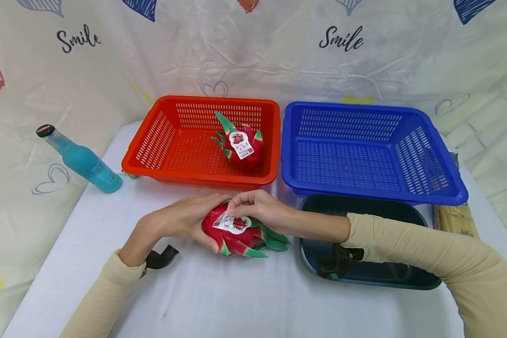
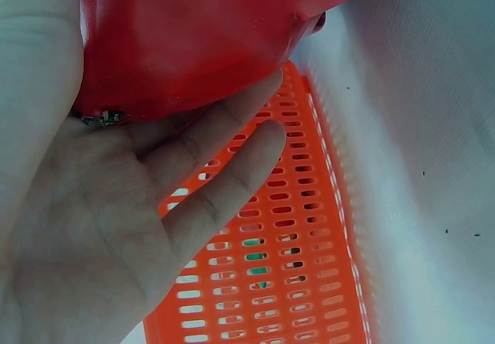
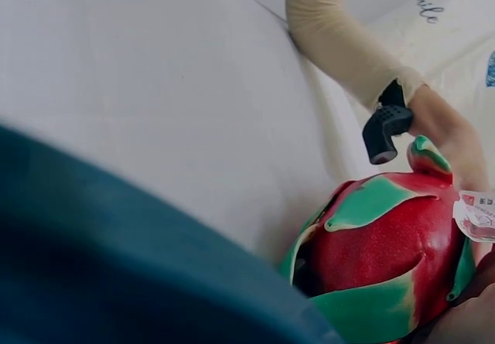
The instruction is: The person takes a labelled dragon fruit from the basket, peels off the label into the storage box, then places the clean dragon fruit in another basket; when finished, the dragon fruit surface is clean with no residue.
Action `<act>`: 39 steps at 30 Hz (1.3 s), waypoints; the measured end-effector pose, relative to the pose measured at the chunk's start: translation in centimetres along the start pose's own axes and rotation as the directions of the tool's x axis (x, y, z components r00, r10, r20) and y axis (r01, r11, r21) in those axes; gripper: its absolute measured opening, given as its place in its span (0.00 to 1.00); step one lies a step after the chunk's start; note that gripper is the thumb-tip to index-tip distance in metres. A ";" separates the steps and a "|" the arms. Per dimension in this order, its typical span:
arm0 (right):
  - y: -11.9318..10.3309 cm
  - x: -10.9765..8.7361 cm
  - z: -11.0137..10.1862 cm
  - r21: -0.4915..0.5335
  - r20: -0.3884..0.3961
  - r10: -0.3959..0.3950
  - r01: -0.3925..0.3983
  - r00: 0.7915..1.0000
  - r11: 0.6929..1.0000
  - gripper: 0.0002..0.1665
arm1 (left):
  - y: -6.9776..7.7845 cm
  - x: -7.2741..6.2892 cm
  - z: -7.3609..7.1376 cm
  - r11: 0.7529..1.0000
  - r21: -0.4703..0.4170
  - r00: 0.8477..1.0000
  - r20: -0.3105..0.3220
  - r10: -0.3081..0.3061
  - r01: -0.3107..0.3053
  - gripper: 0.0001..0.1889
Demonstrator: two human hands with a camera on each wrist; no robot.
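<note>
On the white table, close in front of the red basket (image 1: 194, 178), lies a red dragon fruit (image 1: 244, 240) with green leaf tips and a white label (image 1: 225, 223). My left hand (image 1: 180, 218) grips its left end, thumb on the near side and fingers round the far side; in the left wrist view the palm faces the red skin (image 2: 186, 42). From the right, my right hand (image 1: 265, 210) reaches over the fruit. Its thumb and index fingertip pinch at the label's upper edge. A second labelled dragon fruit (image 1: 255, 157) rests inside the red basket.
Right of the red basket stands a blue basket (image 1: 376, 191). A dark teal tub (image 1: 388, 280) sits in front of it, under my right forearm. At the far right is a yellowish package (image 1: 457, 220), partly hidden. A bottle of blue liquid (image 1: 88, 164) stands at the left.
</note>
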State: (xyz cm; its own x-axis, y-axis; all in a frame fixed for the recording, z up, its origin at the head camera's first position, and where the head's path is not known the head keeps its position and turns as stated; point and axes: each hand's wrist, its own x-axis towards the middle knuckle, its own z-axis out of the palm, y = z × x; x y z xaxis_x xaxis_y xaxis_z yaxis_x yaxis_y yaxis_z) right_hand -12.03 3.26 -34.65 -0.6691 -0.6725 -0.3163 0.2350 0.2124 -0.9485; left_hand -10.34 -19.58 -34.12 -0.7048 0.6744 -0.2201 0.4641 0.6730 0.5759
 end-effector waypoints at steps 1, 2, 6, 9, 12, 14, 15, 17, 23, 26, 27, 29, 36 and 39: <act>0.0 0.0 0.0 0.002 0.000 -0.001 0.001 1.000 1.000 0.13 | 0.0 0.0 0.0 1.000 0.000 1.000 0.001 -0.001 0.001 0.58; -0.1 0.0 0.0 0.004 0.001 -0.001 0.001 1.000 1.000 0.13 | 0.0 0.0 0.0 1.000 0.000 1.000 0.000 0.002 -0.002 0.58; -0.2 -0.1 0.0 -0.001 0.005 -0.005 0.005 1.000 1.000 0.13 | 0.0 -0.1 0.0 1.000 -0.005 1.000 0.000 0.000 0.000 0.58; -0.3 -0.2 -0.1 -0.011 0.012 -0.013 0.013 1.000 1.000 0.13 | 0.0 -0.1 0.0 1.000 -0.005 1.000 0.001 0.000 0.000 0.58; -0.2 -0.3 -0.3 -0.012 0.021 -0.019 0.019 1.000 1.000 0.14 | 0.0 -0.1 0.0 1.000 0.006 1.000 0.000 -0.003 0.003 0.59; -0.1 -0.3 -0.3 -0.005 0.025 -0.023 0.023 0.999 1.000 0.14 | -0.1 -0.1 0.0 1.000 0.013 1.000 -0.002 -0.003 0.003 0.59; -0.1 -0.2 -0.4 -0.002 0.026 -0.023 0.023 0.999 1.000 0.13 | -0.1 -0.1 0.0 1.000 0.013 1.000 0.001 -0.009 0.009 0.59; 0.0 -0.1 -0.4 0.007 0.028 -0.023 0.023 0.999 1.000 0.13 | -0.1 -0.1 0.0 1.000 0.010 1.000 0.005 -0.016 0.016 0.59; -0.1 0.0 -0.7 0.140 0.038 0.009 -0.014 0.999 0.990 0.09 | -0.1 -0.1 0.0 1.000 -0.002 1.000 0.011 -0.018 0.018 0.59; -0.4 0.0 -0.8 0.205 0.063 0.021 -0.034 0.998 0.978 0.08 | 0.0 -0.2 0.0 1.000 -0.006 1.000 0.014 -0.019 0.019 0.60; -0.5 0.0 -0.8 0.199 0.075 0.017 -0.032 0.997 0.979 0.08 | 0.0 -0.2 0.0 1.000 -0.006 1.000 0.014 -0.021 0.021 0.60; -0.5 0.0 -0.9 0.162 0.104 0.005 -0.022 0.995 0.987 0.07 | 0.0 -0.3 0.0 1.000 0.001 1.000 0.013 -0.027 0.027 0.59; -1.3 -0.9 -1.6 -0.026 0.151 -0.014 0.019 0.988 0.999 0.09 | 0.2 -0.2 0.0 0.999 0.000 0.999 0.022 -0.042 0.042 0.57; -1.8 -1.4 -1.9 -0.096 0.164 -0.036 0.052 0.986 0.994 0.09 | 0.3 -0.2 -0.1 0.998 -0.009 0.998 0.030 -0.056 0.056 0.56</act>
State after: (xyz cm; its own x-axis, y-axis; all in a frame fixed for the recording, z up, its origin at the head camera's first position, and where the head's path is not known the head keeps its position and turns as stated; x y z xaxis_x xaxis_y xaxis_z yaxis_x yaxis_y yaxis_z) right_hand -12.82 5.20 -32.55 -0.5520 -0.7872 -0.2751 0.1309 0.2440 -0.9609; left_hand -10.16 -19.53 -33.84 -0.7130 0.6448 -0.2754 0.4191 0.7068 0.5700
